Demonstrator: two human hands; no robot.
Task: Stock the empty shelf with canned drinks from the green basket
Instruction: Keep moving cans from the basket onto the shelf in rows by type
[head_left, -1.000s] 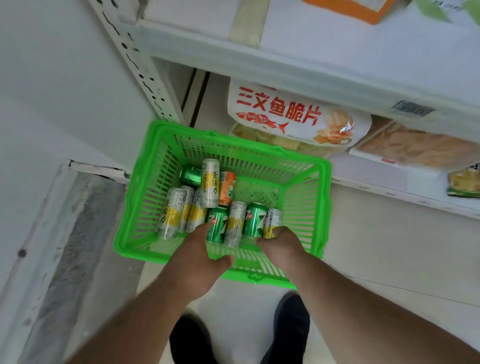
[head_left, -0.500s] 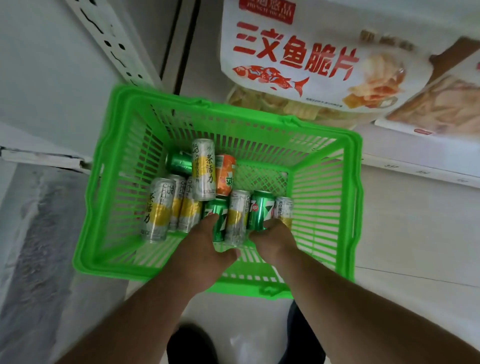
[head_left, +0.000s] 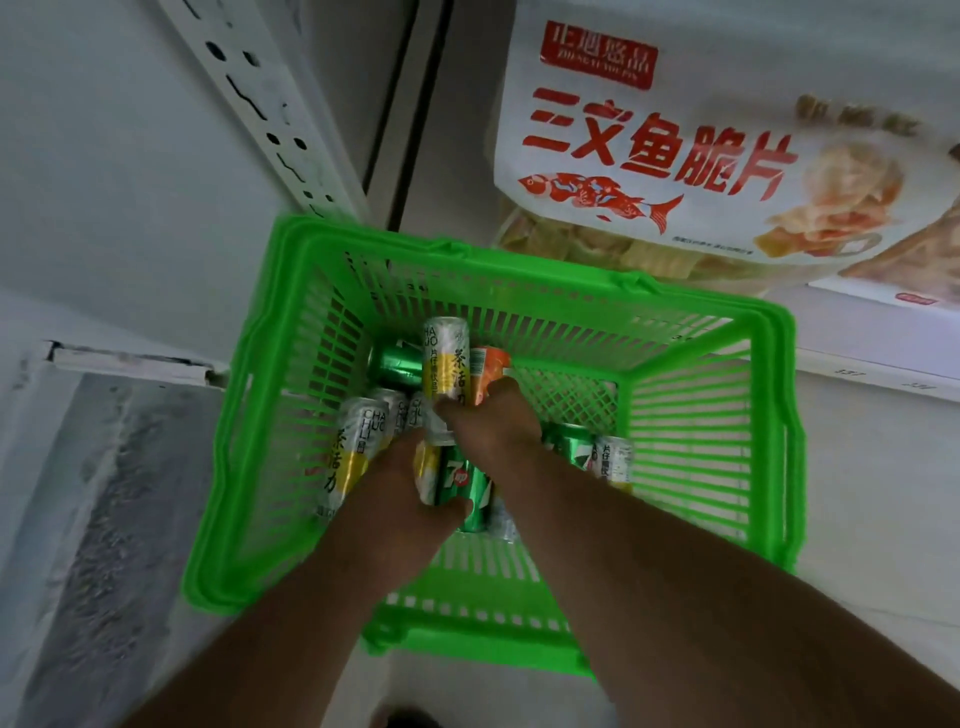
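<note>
The canned drinks (head_left: 457, 415) lie heaped on their sides in the bottom of the green basket (head_left: 769, 431), which sits on the floor in the middle of the frame, below the shelf with the big white snack bag (head_left: 675, 145) at the upper right. Most cans point their long axis up and down the frame, so their ends face the person and their round sides lie open to a grasp from above. Both hands are already down among them. The left hand (head_left: 410, 478), just left of centre, is curled around the green soda can (head_left: 462, 488) with a pale can beside it, thumb wrapped under the near end. The right hand (head_left: 493, 415) reaches further up the frame, its fingers closing over the near ends of the tall yellow tea can (head_left: 447, 358) and the orange can (head_left: 485, 366), though whether it truly grips either I cannot tell. It is the nearer hand to that upper pair, while the yellow cans (head_left: 358, 447) at the left lie beside the left wrist. Two more cans (head_left: 592, 452) rest to the right of the right forearm, untouched. Lifting likely means drawing the cans straight up, clear of the basket rim, then towards the shelf
</note>
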